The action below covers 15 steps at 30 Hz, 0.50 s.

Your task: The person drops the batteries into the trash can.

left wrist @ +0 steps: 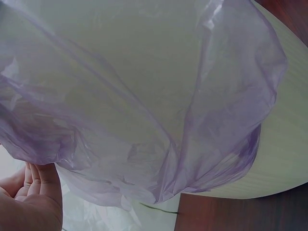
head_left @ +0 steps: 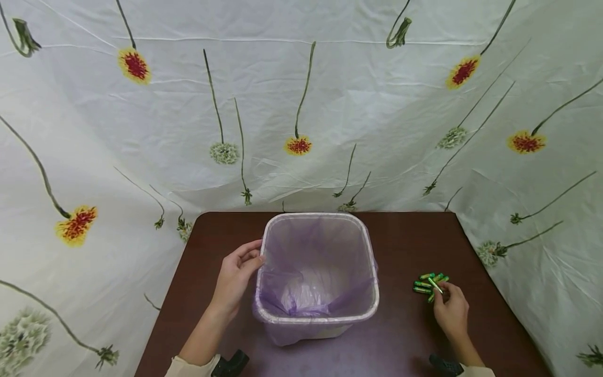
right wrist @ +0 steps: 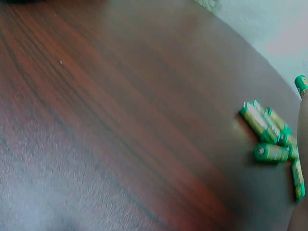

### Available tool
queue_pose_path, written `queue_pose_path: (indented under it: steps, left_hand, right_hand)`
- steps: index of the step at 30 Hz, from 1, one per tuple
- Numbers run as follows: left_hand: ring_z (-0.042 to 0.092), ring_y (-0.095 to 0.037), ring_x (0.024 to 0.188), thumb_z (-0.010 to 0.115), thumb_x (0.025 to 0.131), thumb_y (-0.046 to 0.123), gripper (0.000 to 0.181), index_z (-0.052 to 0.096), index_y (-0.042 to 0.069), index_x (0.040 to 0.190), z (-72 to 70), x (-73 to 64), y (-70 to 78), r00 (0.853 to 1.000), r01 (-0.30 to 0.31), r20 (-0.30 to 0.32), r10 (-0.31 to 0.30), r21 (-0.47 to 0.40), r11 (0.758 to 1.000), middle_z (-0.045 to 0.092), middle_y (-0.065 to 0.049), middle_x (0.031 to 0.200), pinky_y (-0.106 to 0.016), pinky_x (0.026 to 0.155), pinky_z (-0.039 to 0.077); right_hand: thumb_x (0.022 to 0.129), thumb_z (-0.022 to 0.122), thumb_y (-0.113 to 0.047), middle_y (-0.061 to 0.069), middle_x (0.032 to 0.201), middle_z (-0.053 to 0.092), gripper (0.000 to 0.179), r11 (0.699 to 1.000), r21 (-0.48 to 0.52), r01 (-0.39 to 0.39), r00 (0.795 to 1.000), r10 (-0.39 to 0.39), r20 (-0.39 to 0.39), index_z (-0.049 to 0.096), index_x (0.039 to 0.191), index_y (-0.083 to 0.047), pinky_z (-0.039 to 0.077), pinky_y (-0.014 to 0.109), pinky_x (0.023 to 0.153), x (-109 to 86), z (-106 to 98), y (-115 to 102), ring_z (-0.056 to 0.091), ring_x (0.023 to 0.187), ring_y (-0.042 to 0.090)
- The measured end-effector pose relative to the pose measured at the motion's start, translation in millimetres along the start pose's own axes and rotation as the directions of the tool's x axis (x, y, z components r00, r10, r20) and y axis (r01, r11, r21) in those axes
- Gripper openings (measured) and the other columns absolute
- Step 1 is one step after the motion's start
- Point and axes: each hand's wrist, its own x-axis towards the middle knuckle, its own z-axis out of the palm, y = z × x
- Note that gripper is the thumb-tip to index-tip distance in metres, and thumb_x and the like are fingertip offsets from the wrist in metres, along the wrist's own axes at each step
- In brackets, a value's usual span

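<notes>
right hand (head_left: 452, 310) pinches battery (head_left: 435, 284), left hand (head_left: 235, 278) holds bin (head_left: 325, 319).

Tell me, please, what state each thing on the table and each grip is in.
Bin: upright, uncovered, lined.
Bag: open, spread inside the bin, edge folded over its rim.
Loose batteries: lying clustered.
Held battery: pinched.
Left grip: touching the bag at the bin's rim.
Right grip: pinching one battery.

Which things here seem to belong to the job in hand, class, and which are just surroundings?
Likely the job:
- Bin, left hand at its rim
- Purple bag lining it
- Battery held by right hand
- Loose batteries nearby

Likely surroundings:
- Table
- Flowered cloth
</notes>
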Motion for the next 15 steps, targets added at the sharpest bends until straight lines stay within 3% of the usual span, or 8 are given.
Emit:
queue_pose_path:
  steps: [5, 8, 11, 15]
  left_hand:
    - [0.062, -0.016, 0.091, 0.064, 0.095, -0.003, 0.036, 0.064, -0.008, 0.13, 1.0, 0.3, 0.1, 1.0, -0.004, 0.0, 0.004, 0.006, 1.0, 0.063, -0.011, 0.094, -0.026, 0.082, 0.05]
    - [0.062, -0.016, 0.091, 0.064, 0.094, -0.003, 0.036, 0.064, -0.007, 0.13, 1.0, -0.2, 0.4, 1.0, 0.002, -0.01, -0.002, 0.013, 1.0, 0.063, -0.011, 0.094, -0.026, 0.082, 0.05]
    - [0.062, -0.015, 0.09, 0.065, 0.095, -0.003, 0.036, 0.065, -0.007, 0.13, 1.1, -0.5, 0.9, 1.0, 0.01, -0.014, -0.01, 0.019, 1.0, 0.063, -0.011, 0.095, -0.025, 0.082, 0.05]
    - [0.062, -0.015, 0.089, 0.065, 0.095, -0.002, 0.036, 0.064, -0.005, 0.131, 1.2, -0.6, 0.6, 1.0, 0.02, -0.01, -0.02, 0.028, 0.999, 0.063, -0.012, 0.097, -0.025, 0.081, 0.05]
  right_hand:
    - [0.097, 0.067, 0.001, 0.02, 0.107, 0.061, 0.02, 0.997, 0.026, 0.079, 0.997, -0.079, 0.019, 0.066, 0.116, 0.006, 0.037, 0.013, 0.069, 7.4, -1, -15, 0.062, 0.091, 0.032]
    - [0.094, 0.069, 0.005, 0.017, 0.104, 0.062, 0.019, 0.988, 0.048, 0.15, 0.989, -0.15, 0.004, 0.068, 0.113, 0.004, 0.038, 0.013, 0.069, 14.0, -1, -24, 0.06, 0.088, 0.022]
    - [0.092, 0.071, 0.008, 0.015, 0.103, 0.063, 0.02, 0.971, 0.067, 0.23, 0.973, -0.23, -0.005, 0.068, 0.111, 0.004, 0.042, 0.018, 0.071, 20.6, 0, -34, 0.056, 0.088, 0.012]
    - [0.09, 0.072, 0.01, 0.014, 0.103, 0.064, 0.021, 0.942, 0.095, 0.323, 0.946, -0.324, -0.005, 0.068, 0.109, 0.003, 0.046, 0.026, 0.073, 30.2, 0, -47, 0.055, 0.088, 0.011]
